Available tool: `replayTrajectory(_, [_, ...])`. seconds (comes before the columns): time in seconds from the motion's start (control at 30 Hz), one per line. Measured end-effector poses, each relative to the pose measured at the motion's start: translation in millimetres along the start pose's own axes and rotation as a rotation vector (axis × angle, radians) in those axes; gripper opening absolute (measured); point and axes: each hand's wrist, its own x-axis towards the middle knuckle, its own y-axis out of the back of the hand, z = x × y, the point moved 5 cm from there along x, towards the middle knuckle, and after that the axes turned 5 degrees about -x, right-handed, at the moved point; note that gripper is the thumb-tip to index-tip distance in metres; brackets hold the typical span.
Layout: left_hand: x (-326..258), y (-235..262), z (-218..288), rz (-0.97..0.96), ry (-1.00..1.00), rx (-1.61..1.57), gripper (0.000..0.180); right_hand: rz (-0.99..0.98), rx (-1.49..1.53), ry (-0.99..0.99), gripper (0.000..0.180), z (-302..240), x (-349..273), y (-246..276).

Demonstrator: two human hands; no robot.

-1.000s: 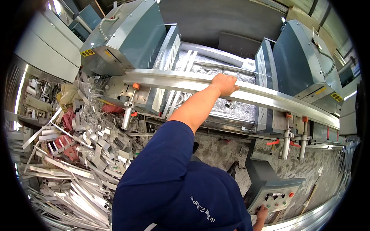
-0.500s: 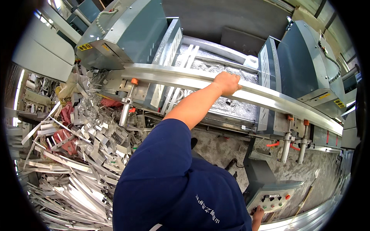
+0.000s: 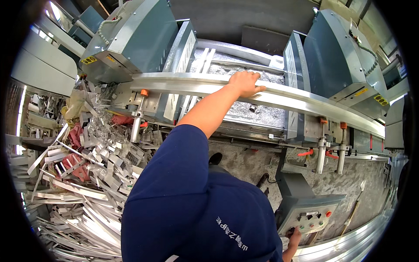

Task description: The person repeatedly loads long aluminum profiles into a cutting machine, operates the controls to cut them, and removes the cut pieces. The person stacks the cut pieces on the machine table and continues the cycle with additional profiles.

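My left hand (image 3: 245,83) lies over a long silvery aluminium profile (image 3: 301,101), its thumb and fingers apart. The profile spans the machine from the left saw head (image 3: 131,48) to the right saw head (image 3: 345,61). At the lower right, my right hand (image 3: 293,239) is closed at the lower left of a grey control panel (image 3: 312,217) with several buttons and a red knob. Its fingertips touch the panel beside a dark knob; what they hold, if anything, is hidden.
Orange-tipped clamp cylinders (image 3: 139,115) stand before the profile at left, with two more (image 3: 322,150) at right. Heaped metal offcuts (image 3: 87,192) cover the left side. A long-handled tool (image 3: 352,209) lies on the concrete floor at right. Metal chips cover the machine bed (image 3: 257,114).
My left hand has loosened from a closed grip, and its fingers are now spread on the profile. My right hand stays at the panel. The view has shifted slightly.
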Motion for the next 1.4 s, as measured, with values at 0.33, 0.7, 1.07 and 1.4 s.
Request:
replayTrajectory(0.33, [14.5,5.4,11.0,-0.167,-0.005,0.059,0.065,0.515,0.081,-0.078,0.094,69.4,86.7,115.2])
replayTrajectory(0.7, [4.5,14.9,18.7,-0.175,0.093,0.191,0.062,0.355,0.516,-0.256,0.086,22.8,100.6,86.6])
replayTrajectory(1.07, [8.1,12.1,27.3,-0.114,0.038,0.18,0.06,0.29,0.783,-0.195,0.065,6.5,111.5,87.7])
replayTrajectory(1.4, [1.6,21.0,36.9,-0.106,0.086,0.225,0.06,0.179,0.611,-0.55,0.067,-14.7,108.7,94.3])
